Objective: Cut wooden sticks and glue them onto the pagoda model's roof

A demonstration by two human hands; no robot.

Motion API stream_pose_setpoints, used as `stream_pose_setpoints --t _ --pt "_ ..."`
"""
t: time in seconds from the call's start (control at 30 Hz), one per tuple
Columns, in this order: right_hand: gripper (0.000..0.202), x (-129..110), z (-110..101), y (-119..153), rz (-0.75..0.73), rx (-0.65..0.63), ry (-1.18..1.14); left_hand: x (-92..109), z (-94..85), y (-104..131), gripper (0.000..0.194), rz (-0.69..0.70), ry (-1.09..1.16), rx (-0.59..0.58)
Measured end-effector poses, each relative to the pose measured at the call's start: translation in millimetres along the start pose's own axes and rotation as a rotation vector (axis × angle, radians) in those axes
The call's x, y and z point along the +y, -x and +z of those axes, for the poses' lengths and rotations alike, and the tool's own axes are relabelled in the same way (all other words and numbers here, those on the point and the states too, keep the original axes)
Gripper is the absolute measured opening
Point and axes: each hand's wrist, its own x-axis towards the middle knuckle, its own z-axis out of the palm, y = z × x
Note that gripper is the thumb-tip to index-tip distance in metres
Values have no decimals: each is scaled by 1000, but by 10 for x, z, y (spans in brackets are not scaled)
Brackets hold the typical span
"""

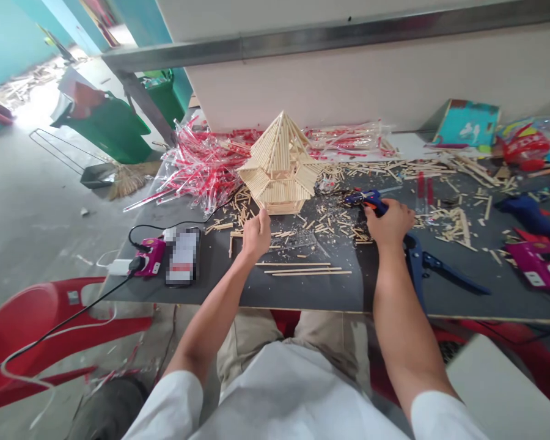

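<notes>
A small pavilion model (282, 150) built of thin wooden sticks, with a pointed roof, stands upright on the dark tabletop. My left hand (257, 234) is closed on the lower front edge of its base. To the right, my right hand (391, 223) is wrapped around the handle of a blue glue gun (364, 197), whose nozzle end points left toward the model. Several long wooden sticks (309, 271) lie between my forearms. Cut stick pieces (334, 221) are scattered around the model and the glue gun. A blue-handled cutter (449, 272) lies beside my right wrist.
A phone (183, 256) and a magenta power socket (151, 256) with cables are at the left. Red-and-clear plastic wrappers (201, 165) heap behind. Another blue glue gun (529, 214) and magenta socket (538, 263) lie right. A red chair (41, 318) stands left.
</notes>
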Motion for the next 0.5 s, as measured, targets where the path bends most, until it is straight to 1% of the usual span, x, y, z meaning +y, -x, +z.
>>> stream_pose_setpoints --t 0.07,0.13,0.27,0.37,0.5 --pt "53 9 -6 -8 -33 -20 -65 25 8 11 60 -2 -9 -4" --pt "54 10 -25 -7 -40 -7 -107 42 11 18 61 -7 -19 -13" --pt "52 -42 -90 27 33 113 -140 32 1 16 63 -20 14 -26" --pt "47 -138 -128 61 87 182 -170 2 -3 9 62 -5 57 12" --pt "42 -340 -180 79 89 171 -266 -26 -11 -6 63 -13 93 37"
